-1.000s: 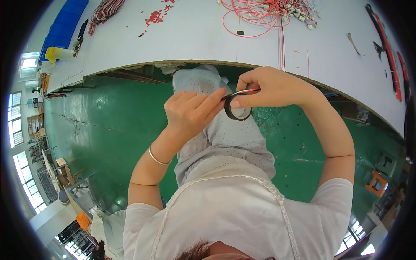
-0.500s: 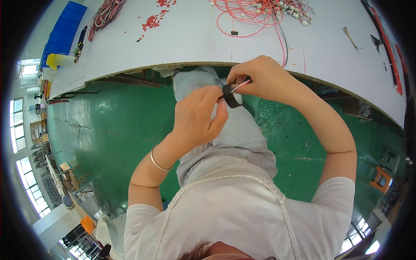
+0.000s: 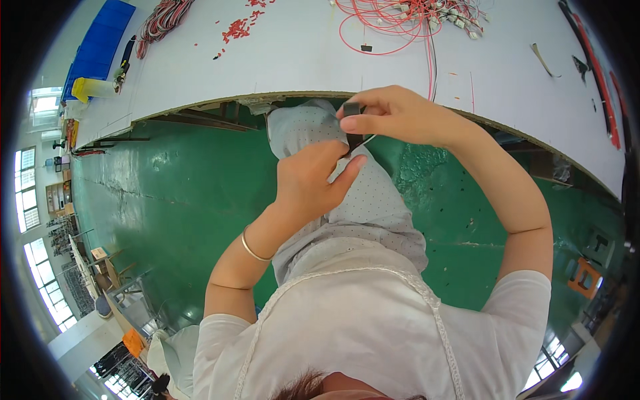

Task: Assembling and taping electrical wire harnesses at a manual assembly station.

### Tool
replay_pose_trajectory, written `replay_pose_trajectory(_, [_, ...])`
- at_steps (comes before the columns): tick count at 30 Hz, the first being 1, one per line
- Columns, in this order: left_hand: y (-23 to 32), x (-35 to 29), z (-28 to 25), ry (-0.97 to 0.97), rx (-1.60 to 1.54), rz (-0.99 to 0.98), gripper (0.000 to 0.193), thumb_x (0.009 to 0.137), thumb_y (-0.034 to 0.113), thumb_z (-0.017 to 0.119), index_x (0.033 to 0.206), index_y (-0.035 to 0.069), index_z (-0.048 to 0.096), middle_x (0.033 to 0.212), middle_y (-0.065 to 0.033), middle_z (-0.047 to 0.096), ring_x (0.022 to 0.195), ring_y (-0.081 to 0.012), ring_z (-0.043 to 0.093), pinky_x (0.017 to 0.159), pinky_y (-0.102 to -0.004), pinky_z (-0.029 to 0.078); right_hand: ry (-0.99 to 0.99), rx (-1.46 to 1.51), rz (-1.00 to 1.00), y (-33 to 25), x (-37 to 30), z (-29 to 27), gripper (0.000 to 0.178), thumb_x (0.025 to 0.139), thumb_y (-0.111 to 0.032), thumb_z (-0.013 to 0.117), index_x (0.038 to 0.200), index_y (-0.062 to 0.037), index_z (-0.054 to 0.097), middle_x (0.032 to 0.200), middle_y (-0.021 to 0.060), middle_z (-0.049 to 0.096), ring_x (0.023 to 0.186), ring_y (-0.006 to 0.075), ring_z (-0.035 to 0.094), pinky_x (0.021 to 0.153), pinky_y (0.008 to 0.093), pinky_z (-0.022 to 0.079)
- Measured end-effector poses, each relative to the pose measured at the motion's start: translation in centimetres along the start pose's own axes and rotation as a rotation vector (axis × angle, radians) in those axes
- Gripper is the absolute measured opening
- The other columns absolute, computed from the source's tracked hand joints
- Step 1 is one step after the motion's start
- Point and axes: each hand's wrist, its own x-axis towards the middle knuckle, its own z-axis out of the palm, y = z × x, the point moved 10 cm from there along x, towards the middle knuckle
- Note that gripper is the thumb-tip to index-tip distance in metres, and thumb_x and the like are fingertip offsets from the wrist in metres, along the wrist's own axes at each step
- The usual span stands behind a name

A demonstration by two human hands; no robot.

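Observation:
Above my lap, near the table's front edge, my right hand point(image 3: 407, 119) grips a roll of black tape point(image 3: 352, 107) between thumb and fingers. A black strip point(image 3: 355, 139) runs down from the roll toward my left hand point(image 3: 308, 179). There, a thin whitish wire point(image 3: 366, 141) shows beside the strip. The bent fingers of my left hand close around the wire's wrapped end, which they mostly hide; its thumb stands a little apart.
On the white table point(image 3: 287, 60) lie a tangle of red wires point(image 3: 390, 27) with white connectors, scattered small red pieces point(image 3: 237, 29) and a bundle of wires point(image 3: 163, 27). A blue bin point(image 3: 100, 47) and a yellow-capped container point(image 3: 90, 89) stand at the left.
My right hand has shifted up and left, and its thumb now lies across the tape roll. The roll has turned and risen from beside my left fingers. My left hand has moved slightly right.

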Motion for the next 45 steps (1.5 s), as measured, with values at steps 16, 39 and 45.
replay_pose_trajectory(16, [-3.4, 0.2, 1.6, -0.129, -0.259, -0.265, 0.021, 0.080, 0.021, 0.083, 0.081, 0.011, 0.065, 0.057, 0.0018, 0.055, 0.045, -0.0096, 0.045, 0.042, -0.0273, 0.032, 0.056, -0.344, 0.117, -1.4, -3.0, -0.4, 0.042, 0.100, -0.042, 0.054, 0.100, -0.0034, 0.069, 0.081, 0.0045, 0.065, 0.085, 0.0148, 0.062, 0.073, 0.0300, 0.047])
replay_pose_trajectory(39, [-3.4, -2.8, 3.5, -0.485, -0.855, -0.605, 0.011, 0.098, 0.013, 0.062, 0.094, 0.004, 0.057, 0.074, 0.0009, 0.053, 0.067, -0.0089, 0.044, 0.061, -0.0258, 0.039, 0.079, -0.533, -0.317, -4.2, -6.0, 1.8, 0.044, 0.082, -0.032, 0.070, 0.121, -0.0130, 0.065, 0.097, 0.0069, 0.067, 0.086, 0.0280, 0.062, 0.076, 0.0393, 0.049])
replay_pose_trajectory(45, [0.1, -1.7, -1.6, -0.003, 0.023, 0.059, 0.018, 0.086, 0.012, 0.075, 0.083, 0.005, 0.059, 0.068, -0.0038, 0.053, 0.058, -0.0120, 0.046, 0.053, -0.0269, 0.038, -0.084, -0.366, 0.249, -1.3, -2.4, 3.9, 0.047, 0.099, -0.050, 0.053, 0.106, -0.0055, 0.065, 0.088, 0.0059, 0.070, 0.074, 0.0175, 0.059, 0.068, 0.0312, 0.047])
